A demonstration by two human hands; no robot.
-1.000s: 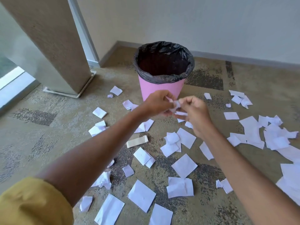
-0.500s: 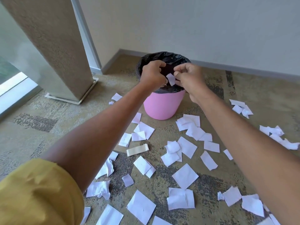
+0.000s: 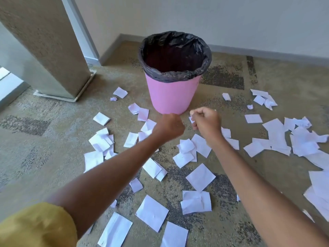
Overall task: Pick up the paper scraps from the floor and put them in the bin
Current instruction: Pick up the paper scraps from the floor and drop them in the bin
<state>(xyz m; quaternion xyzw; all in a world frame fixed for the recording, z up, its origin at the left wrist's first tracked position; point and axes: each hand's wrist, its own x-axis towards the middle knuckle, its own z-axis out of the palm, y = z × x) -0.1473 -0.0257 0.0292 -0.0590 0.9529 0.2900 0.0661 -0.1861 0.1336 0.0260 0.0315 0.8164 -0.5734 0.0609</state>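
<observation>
The pink bin (image 3: 171, 97) with a black liner stands on the carpet near the wall, its mouth open and dark inside. Both my hands hover low just in front of it. My left hand (image 3: 169, 126) is curled into a fist with nothing visible in it. To its right, my right hand (image 3: 207, 122) is curled too, and bits of a small white paper scrap (image 3: 191, 119) show at its fingertips. Several white paper scraps (image 3: 200, 177) lie scattered on the carpet under and around my arms.
A wide textured pillar (image 3: 46, 50) on a metal base stands at the left, with a glass door edge behind it. The wall and skirting run behind the bin. A dense pile of scraps (image 3: 300, 141) lies at the right.
Half a second ago both hands pinched a scrap over the bin's mouth. They have since dropped down and back in front of the bin, and the left hand has let go.
</observation>
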